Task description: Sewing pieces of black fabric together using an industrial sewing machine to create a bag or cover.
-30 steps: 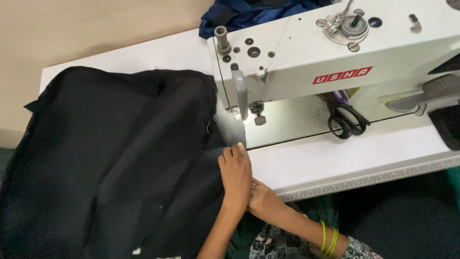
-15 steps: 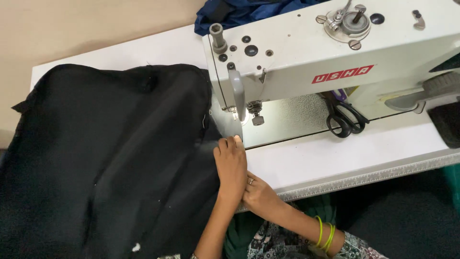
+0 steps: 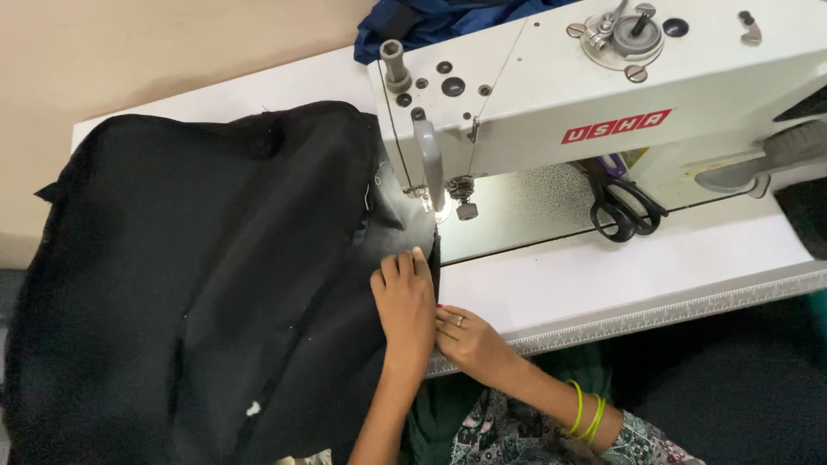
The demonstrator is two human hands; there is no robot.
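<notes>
White tabletop (image 3: 603, 275) under lamp glow — the left hand (image 3: 405, 306) lies flat, fingers straight, pressing the black fabric (image 3: 215, 258) near its edge just short of the presser foot (image 3: 465, 207). Touching it, the right hand (image 3: 469, 336) curls lightly at that edge; its grip is unclear. Beyond stand the white sewing machine (image 3: 603, 103) and black scissors (image 3: 624, 211).

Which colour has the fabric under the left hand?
The fabric is plain black, clearest in the head view.

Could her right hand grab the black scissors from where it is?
Probably yes. The right hand rests at the table's front edge, and only bare white tabletop lies between it and the scissors under the sewing machine's arm.
</notes>
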